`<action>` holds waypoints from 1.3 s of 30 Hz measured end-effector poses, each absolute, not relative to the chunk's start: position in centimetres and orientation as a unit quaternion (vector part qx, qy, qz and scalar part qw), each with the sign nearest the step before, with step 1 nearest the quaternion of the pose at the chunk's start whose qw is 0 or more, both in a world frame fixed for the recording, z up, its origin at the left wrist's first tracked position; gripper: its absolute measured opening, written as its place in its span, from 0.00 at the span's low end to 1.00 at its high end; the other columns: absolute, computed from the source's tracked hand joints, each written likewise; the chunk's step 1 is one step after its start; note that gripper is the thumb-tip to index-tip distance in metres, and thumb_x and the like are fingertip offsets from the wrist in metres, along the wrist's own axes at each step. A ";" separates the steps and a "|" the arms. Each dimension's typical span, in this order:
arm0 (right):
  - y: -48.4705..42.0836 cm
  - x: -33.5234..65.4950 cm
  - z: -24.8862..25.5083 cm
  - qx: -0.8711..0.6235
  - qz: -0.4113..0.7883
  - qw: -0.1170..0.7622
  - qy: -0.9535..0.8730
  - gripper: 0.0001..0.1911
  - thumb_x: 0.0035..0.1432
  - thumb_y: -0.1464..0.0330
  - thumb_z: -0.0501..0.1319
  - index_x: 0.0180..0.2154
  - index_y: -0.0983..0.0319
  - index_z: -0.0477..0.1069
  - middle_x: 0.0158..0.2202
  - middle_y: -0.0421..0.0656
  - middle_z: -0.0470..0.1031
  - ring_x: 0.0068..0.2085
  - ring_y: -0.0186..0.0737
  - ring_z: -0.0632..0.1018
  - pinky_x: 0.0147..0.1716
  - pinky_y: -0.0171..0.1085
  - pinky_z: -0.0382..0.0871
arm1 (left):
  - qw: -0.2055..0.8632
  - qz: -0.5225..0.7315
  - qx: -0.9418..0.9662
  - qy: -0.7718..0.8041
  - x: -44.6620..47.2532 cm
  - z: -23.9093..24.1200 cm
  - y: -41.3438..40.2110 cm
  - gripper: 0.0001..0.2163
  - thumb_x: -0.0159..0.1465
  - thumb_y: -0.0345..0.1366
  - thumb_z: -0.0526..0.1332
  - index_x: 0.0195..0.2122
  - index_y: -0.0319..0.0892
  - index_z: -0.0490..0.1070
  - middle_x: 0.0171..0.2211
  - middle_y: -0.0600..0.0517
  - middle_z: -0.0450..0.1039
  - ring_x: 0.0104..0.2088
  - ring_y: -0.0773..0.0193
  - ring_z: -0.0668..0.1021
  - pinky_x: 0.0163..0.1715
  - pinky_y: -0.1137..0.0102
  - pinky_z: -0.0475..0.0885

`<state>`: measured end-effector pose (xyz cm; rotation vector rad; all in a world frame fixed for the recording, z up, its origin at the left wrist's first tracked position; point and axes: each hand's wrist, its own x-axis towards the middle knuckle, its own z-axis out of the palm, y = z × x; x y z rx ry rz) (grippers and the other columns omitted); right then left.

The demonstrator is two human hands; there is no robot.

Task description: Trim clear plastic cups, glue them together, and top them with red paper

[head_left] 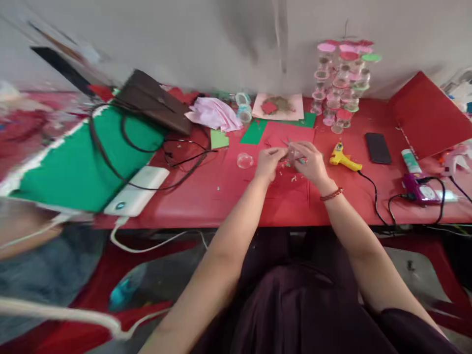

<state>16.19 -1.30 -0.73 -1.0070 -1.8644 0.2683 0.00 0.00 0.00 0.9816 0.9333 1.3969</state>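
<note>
Close together over the red work surface (pixel 236 199), my two hands meet at a small object. My left hand (pixel 268 163) has its thumb and fingers pinched at the left side, on something too small and blurred to name. Curled around a small clear plastic piece (pixel 293 153), my right hand (pixel 309 160) is closed and wears a red beaded bracelet. A thin pointed tip shows above the fingers; its kind is unclear. Paper scraps (pixel 294 178) lie below the hands. A round clear plastic cup (pixel 245 160) rests left of my left hand.
Right: a yellow glue gun (pixel 342 158), a black phone (pixel 378 148), a purple corded device (pixel 420 189). Behind stands a tower of small clear cups (pixel 341 86). Left: a white power bank (pixel 137 191), a brown bag (pixel 153 102), cables, a green board (pixel 84 162). Someone's arm (pixel 33 231) is at far left.
</note>
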 end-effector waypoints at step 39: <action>-1.6 15.7 -1.2 -0.460 0.135 0.451 -0.753 0.26 0.59 0.73 0.64 0.59 0.60 0.78 0.58 0.52 0.79 0.52 0.47 0.83 0.55 0.45 0.79 | 0.376 0.533 0.573 0.497 -0.6 0.0 -0.5 0.07 0.55 0.38 0.67 0.26 0.41 0.81 0.22 0.54 0.78 0.26 0.65 0.76 0.30 0.71 0.69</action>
